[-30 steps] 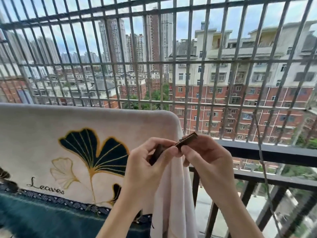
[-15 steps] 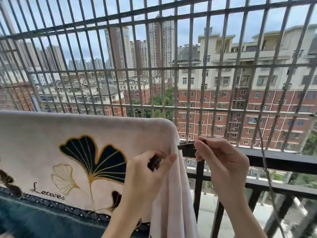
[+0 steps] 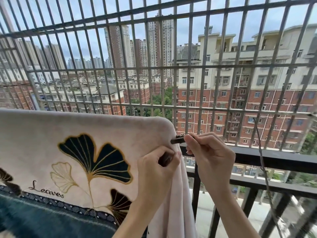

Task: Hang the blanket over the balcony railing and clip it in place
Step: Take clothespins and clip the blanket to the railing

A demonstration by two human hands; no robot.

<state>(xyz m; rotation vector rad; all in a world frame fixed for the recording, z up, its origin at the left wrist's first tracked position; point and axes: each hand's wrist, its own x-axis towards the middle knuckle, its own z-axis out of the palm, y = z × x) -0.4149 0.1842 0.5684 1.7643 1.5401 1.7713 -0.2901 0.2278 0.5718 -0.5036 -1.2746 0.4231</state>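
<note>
The ginkgo-print blanket drapes over the black railing. The right hand pinches a dark clip at the blanket's top corner. The left hand grips a second clip against the cloth. A steel grille stands behind, and a thin cord hangs to the right.

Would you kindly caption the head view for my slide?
Right hand holds a dark clip at the edge of the blanket draped over the railing; left hand grips a second clip.

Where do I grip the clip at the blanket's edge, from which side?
Pinch the clip by its right-hand tail, coming from the railing side: it lies roughly level, mouth pointing left at the blanket edge, as the right hand does.
</note>
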